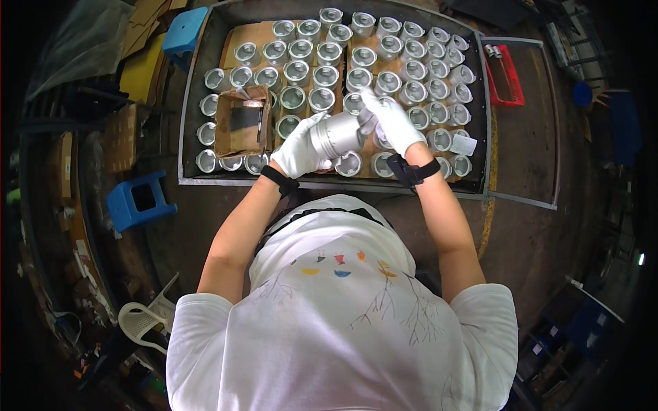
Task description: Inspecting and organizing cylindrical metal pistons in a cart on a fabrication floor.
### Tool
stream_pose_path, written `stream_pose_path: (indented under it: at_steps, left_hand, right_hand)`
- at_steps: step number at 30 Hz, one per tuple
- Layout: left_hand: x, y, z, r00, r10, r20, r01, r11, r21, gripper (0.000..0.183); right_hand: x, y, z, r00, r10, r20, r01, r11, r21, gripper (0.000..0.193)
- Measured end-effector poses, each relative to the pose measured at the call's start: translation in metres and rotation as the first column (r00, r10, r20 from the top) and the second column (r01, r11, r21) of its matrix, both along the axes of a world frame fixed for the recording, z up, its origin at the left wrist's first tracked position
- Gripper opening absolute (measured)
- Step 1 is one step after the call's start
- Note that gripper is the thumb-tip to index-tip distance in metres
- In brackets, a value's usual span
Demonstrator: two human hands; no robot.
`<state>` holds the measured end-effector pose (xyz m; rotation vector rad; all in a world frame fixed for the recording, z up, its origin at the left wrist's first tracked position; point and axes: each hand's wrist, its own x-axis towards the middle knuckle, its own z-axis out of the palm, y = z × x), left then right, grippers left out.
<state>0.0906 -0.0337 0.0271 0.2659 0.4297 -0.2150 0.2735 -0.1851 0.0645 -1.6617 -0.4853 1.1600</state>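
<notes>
A silver-grey metal piston (336, 135) lies tilted on its side in the air, over the near part of a shallow metal-framed tray (329, 183). My left hand (300, 148), in a white glove, is closed around its left, grooved end. At the piston's right end is my right hand (389, 118), also gloved in white, its visible fingers stretched out toward the far side. Whether those fingers touch the piston is hard to make out. Many similar pistons (293, 98) stand in rows on brown cardboard in the tray.
An open cardboard box (229, 147) with a dark item and a pen sits among the pistons at left. A white paper slip (464, 144) lies at right. Outside are a red crate (506, 79), blue stools (140, 201) and a white plastic chair (147, 318).
</notes>
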Motion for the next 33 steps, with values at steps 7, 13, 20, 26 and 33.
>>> stream_pose_path:
  at_steps: [7, 13, 20, 26, 33]
  left_hand:
    - [-0.011, 0.007, -0.015, 0.999, 0.015, 0.036, -0.021, 0.985, 0.169, 0.050]
    - [-0.006, 0.004, -0.016, 0.999, 0.006, -0.034, 0.003, 0.967, 0.256, 0.059]
    - [0.009, -0.016, -0.008, 0.982, -0.165, -0.094, 0.186, 0.939, 0.289, 0.045]
    - [-0.014, -0.004, -0.038, 0.954, -0.296, -0.052, 0.292, 0.954, -0.067, 0.059]
    - [-0.076, 0.015, -0.010, 0.984, -0.016, -0.180, 0.050, 0.982, 0.184, 0.061]
  right_hand:
    - [0.001, -0.012, 0.025, 0.990, -0.065, 0.127, 0.063, 0.998, 0.023, 0.063]
    - [-0.012, -0.008, 0.031, 0.901, 0.112, 0.418, -0.084, 0.993, -0.085, 0.051]
    - [-0.027, 0.009, -0.004, 0.481, 0.499, 0.721, -0.405, 0.856, -0.322, 0.025]
    - [-0.004, -0.005, -0.079, 0.533, 0.395, 0.748, -0.181, 0.917, -0.355, 0.020]
    - [0.016, 0.007, -0.187, 0.301, 0.486, 0.821, -0.074, 0.870, -0.487, 0.016]
